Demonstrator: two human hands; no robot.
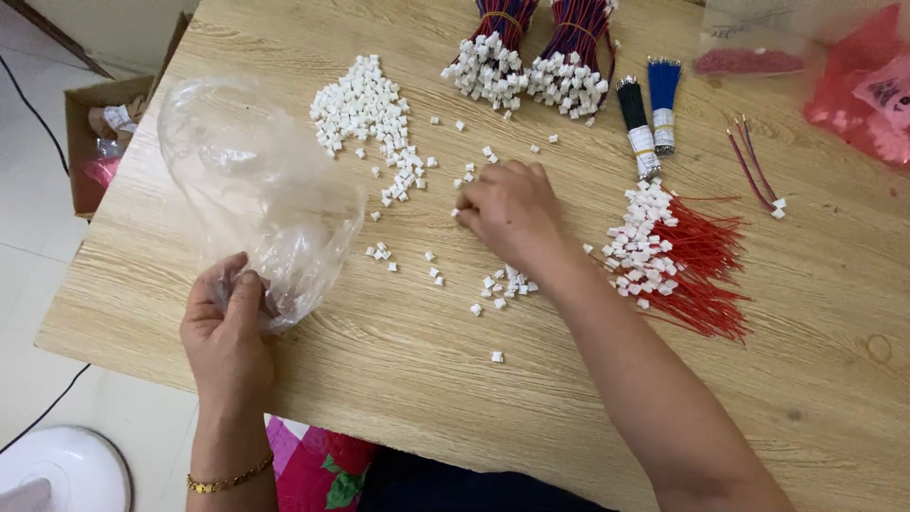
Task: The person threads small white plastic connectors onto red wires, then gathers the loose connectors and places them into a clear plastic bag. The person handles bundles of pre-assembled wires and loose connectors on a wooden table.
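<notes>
At a pale wood-grain desk (398,379), a person is working among small wiring parts. The left hand (225,327) is gripping the gathered neck of a crumpled clear plastic bag (256,180), fingers clamped together on the film at the near left; the bag is ballooning away toward the far left. To its right, the right hand (507,210) is lying palm down mid-desk, its fingers (471,201) curled together over a few loose white plastic connector housings (464,176); whether they are pinching one cannot be told. The main heap of white housings (365,104) is lying far and left of those fingers, between hand and bag. A red wire bundle with white plugs (682,251) is fanning out to the right.
</notes>
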